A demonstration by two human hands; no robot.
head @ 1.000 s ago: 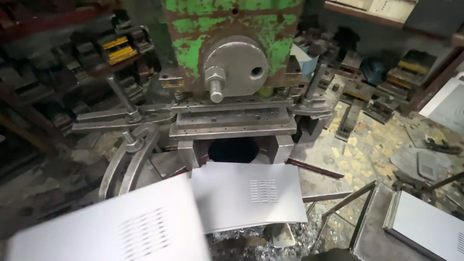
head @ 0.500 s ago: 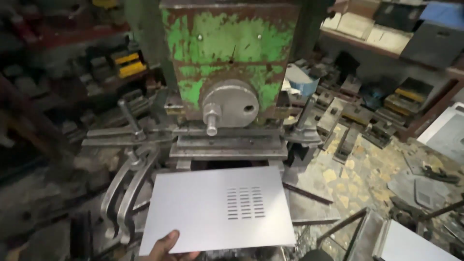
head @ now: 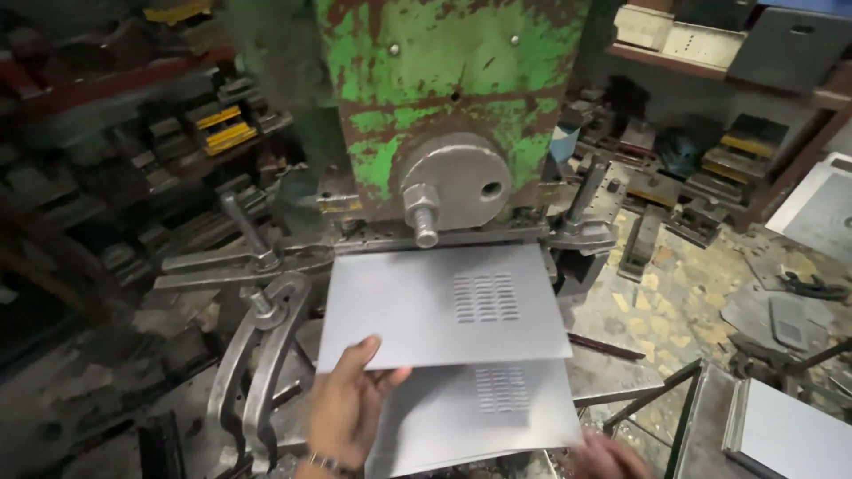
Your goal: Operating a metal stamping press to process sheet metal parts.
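Observation:
My left hand (head: 348, 408) grips the near left edge of a grey sheet-metal plate (head: 417, 310) with a block of punched louvre slots, holding it flat under the head of the green press machine (head: 426, 80). A second, matching plate (head: 524, 412) lies just beneath and nearer to me. My right hand (head: 608, 457) shows only partly at the bottom edge, touching that lower plate's near right corner. The press's round steel boss and bolt (head: 444, 191) sit right above the upper plate's far edge.
Curved steel levers (head: 257, 364) stand left of the plates. Clamps and dies crowd the shelves at left (head: 195, 133) and right (head: 728, 142). A stack of flat grey sheets (head: 790, 435) sits at bottom right on a metal frame. Scrap bits litter the floor (head: 674, 302).
The louvred plate has moved forward up to the press. A second plate now shows below it, and my right hand has come into view at the bottom.

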